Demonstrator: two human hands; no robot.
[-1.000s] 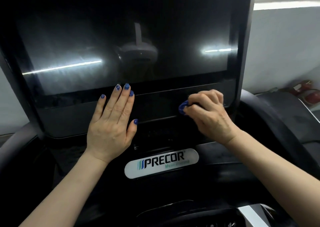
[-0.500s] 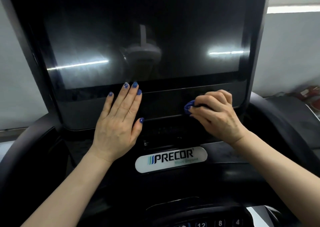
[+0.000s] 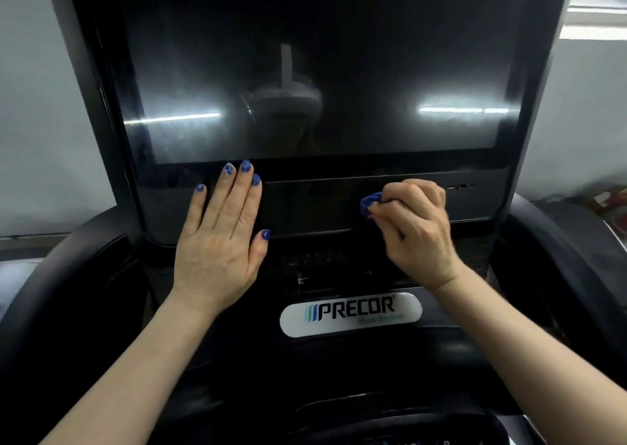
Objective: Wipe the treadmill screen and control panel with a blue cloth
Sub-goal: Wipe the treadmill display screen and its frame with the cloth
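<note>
The fingers (image 3: 412, 195) of the right hand (image 3: 419, 231) are curled tight around the blue cloth (image 3: 369, 204). The cloth is bunched so small that only a little blue bit sticks out on the left of the fist. That bit touches the dark strip (image 3: 322, 205) just under the screen (image 3: 339, 54).

The left hand (image 3: 217, 241) lies flat on the same strip, well apart from the right one. Its fingers are straight and close together, and it holds nothing. The fingertips reach up to the bottom edge of the screen.

The step now looks like rubbing the strip below the screen. To do it well, I think the cloth should be opened up a bit, so more of it touches the strip. A tiny ball cleans only a tiny spot. Push softly and slide in long lines from side to side, so no part is missed.

The flat hand covers part of the strip. That part will need a wipe too, so the hand should lift when the cloth gets near. It may leave prints, so wipe there last.

The screen has a foggy, smeary look around the bright light lines. I cannot tell if that is dirt or only shine. Near the right end of the strip are small holes (image 3: 461, 185); go gently there.
</note>
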